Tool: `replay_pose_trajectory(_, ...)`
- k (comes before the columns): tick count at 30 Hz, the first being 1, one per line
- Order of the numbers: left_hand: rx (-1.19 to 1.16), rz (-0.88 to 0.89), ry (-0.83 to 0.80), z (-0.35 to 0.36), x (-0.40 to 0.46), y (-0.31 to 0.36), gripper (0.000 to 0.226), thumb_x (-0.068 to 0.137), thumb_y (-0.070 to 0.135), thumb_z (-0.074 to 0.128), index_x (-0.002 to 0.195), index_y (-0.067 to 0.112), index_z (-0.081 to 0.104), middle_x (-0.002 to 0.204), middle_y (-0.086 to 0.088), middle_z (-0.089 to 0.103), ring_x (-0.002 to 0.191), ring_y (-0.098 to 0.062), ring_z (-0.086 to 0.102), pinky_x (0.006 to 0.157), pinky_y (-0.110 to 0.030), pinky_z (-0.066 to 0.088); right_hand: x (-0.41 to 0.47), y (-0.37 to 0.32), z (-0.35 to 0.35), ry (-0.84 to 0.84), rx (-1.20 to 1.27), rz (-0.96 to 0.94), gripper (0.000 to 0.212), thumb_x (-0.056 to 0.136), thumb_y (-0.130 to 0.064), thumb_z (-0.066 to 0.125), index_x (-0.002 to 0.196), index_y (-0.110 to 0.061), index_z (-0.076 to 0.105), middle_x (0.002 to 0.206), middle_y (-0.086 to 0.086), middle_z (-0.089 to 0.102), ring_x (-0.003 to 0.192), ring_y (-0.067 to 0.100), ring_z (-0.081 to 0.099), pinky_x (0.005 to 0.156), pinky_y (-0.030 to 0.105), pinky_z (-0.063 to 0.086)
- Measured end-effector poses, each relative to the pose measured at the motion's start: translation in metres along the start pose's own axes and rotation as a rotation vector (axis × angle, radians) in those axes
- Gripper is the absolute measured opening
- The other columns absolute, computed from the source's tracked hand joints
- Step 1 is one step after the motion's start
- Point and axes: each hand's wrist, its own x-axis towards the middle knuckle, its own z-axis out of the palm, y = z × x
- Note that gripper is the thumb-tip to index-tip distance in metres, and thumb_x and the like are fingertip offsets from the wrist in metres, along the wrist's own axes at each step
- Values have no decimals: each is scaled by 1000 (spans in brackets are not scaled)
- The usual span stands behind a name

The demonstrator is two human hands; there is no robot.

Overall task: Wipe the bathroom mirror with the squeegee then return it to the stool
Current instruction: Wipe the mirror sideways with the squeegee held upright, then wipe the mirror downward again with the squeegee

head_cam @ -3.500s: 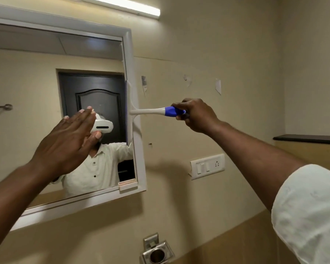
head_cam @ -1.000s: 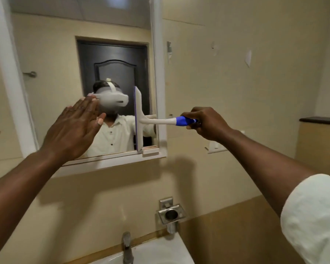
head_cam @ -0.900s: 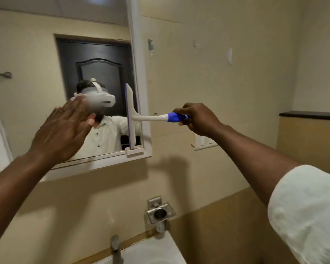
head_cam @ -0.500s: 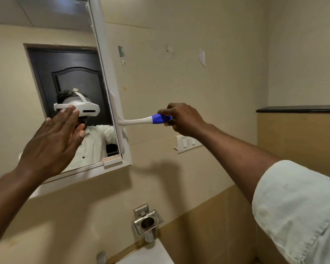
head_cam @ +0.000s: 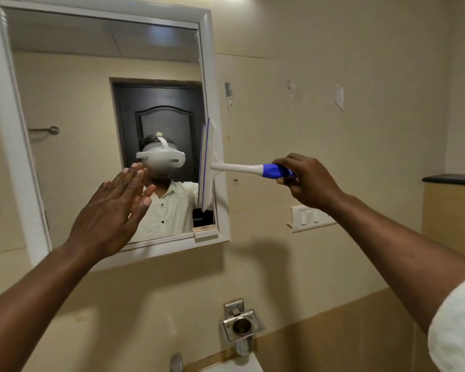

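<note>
The white-framed bathroom mirror (head_cam: pixel 73 108) hangs on the beige wall at the left. My right hand (head_cam: pixel 305 181) grips the blue end of a white squeegee (head_cam: pixel 234 167), whose upright blade lies against the mirror's right edge beside the frame. My left hand (head_cam: pixel 113 210) is held up flat with the fingers together in front of the lower middle of the glass; I cannot tell if it touches it. The stool is out of view.
A switch plate (head_cam: pixel 310 218) sits on the wall right of the mirror. A metal holder (head_cam: pixel 242 327) is fixed below it, above a white basin (head_cam: pixel 234 366) and tap (head_cam: pixel 176 362). A dark ledge (head_cam: pixel 451 179) tops the tiled wall at the right.
The view has swung left, bringing most of the mirror into sight. The squeegee blade stays at the mirror's right edge, slightly higher; my left hand remains raised before the glass.
</note>
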Motion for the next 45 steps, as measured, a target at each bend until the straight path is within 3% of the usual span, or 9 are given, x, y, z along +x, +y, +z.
replay_pose_trajectory(5, -1, -25, -14, -7, -13, -7, 68, 87, 63, 5, 147, 33, -2, 157, 14, -1, 144, -3, 0, 117, -34, 9, -1, -20, 18, 53, 89, 38, 32, 82, -9, 68, 113, -12, 62, 98, 5, 66, 75, 18, 53, 67, 33, 46)
replay_pose_trajectory(9, 6, -43, 5, -19, -23, -15, 66, 87, 63, 5, 146, 35, -3, 154, 19, -3, 142, 2, -3, 115, -29, 5, 3, -41, 33, 84, 204, 77, 26, 82, -9, 68, 108, -12, 63, 93, 4, 66, 73, 20, 55, 67, 34, 47)
replay_pose_trajectory(14, 24, -64, 14, -31, -38, -30, 64, 87, 62, 7, 145, 37, -5, 151, 24, -7, 139, 9, -8, 115, -26, 3, 10, -69, 48, 122, 329, 127, 26, 81, -7, 70, 105, -11, 62, 87, 1, 63, 69, 13, 53, 64, 17, 38)
replay_pose_trajectory(17, 32, -91, 27, -38, -48, -39, 63, 87, 61, 9, 144, 38, -6, 150, 26, -8, 137, 12, -8, 115, -25, 4, 16, -84, 56, 154, 437, 169, 25, 82, -11, 69, 106, -12, 62, 88, -2, 61, 71, 4, 53, 63, 13, 37)
replay_pose_trajectory(22, 82, -110, 24, -50, -56, -55, 63, 87, 63, 7, 144, 39, -5, 153, 22, -6, 141, 6, -3, 118, -29, 6, 42, -117, 60, 232, 582, 241, 25, 84, -13, 68, 108, -15, 59, 91, -7, 60, 78, 9, 58, 71, 32, 54)
replay_pose_trajectory(25, 116, -90, 46, -61, -47, -58, 63, 88, 63, 7, 144, 39, -6, 153, 20, -5, 141, 5, -4, 117, -28, 4, 68, -140, 56, 283, 675, 278, 27, 85, -17, 66, 110, -14, 56, 96, -4, 60, 86, 16, 61, 78, 39, 56)
replay_pose_trajectory(31, 193, -28, 155, -102, 13, -48, 61, 87, 61, 3, 140, 35, -13, 149, 19, -13, 136, 5, -14, 115, -25, -3, 130, -185, 37, 427, 776, 288, 32, 88, -21, 63, 116, -12, 52, 96, -1, 55, 84, 18, 60, 77, 29, 52)
replay_pose_trajectory(36, 251, 14, 250, -136, 59, -31, 73, 84, 61, 6, 147, 25, 3, 152, 13, -7, 138, -1, -10, 114, -25, -3, 161, -203, 33, 400, 779, 298, 41, 89, -24, 62, 124, -9, 48, 107, 14, 61, 91, 27, 65, 85, 40, 56)
replay_pose_trajectory(45, 244, 57, 244, -139, 70, -28, 68, 88, 56, 8, 147, 24, 1, 153, 12, -8, 142, -2, -9, 115, -24, -4, 168, -213, 40, 429, 759, 340, 48, 91, -25, 58, 133, -5, 46, 115, 16, 61, 101, 24, 62, 88, 31, 53)
